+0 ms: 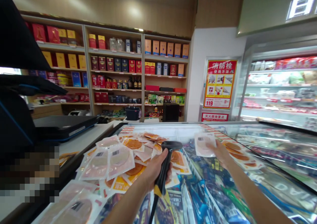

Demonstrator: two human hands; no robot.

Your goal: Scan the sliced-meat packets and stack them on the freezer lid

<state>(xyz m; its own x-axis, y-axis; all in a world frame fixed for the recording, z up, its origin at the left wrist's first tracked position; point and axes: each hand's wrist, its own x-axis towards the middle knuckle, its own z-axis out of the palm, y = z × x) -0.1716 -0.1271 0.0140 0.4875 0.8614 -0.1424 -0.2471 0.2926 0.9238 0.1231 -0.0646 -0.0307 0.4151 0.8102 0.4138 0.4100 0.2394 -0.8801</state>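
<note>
My left hand point(158, 171) is wrapped round the black handle of a barcode scanner point(168, 151), its head pointing away from me and its cable trailing down. Out to the right, my right hand point(218, 149) pinches a clear sealed packet point(204, 144) with a pale round slice inside and a small barcode label. Under and left of the scanner lies a spread pile of similar flat packets point(121, 159), some pale pink, others with orange-brown round patties point(133, 143). They rest on the glass top of a chest freezer, through which coloured bags show.
More patty packets point(241, 154) lie right of my right hand. A black checkout device point(64, 126) stands on the counter at left. Shelves of boxed goods point(116, 65) line the back wall. A lit refrigerated display point(282, 88) and a red-and-yellow fire hydrant sign point(220, 83) are at right.
</note>
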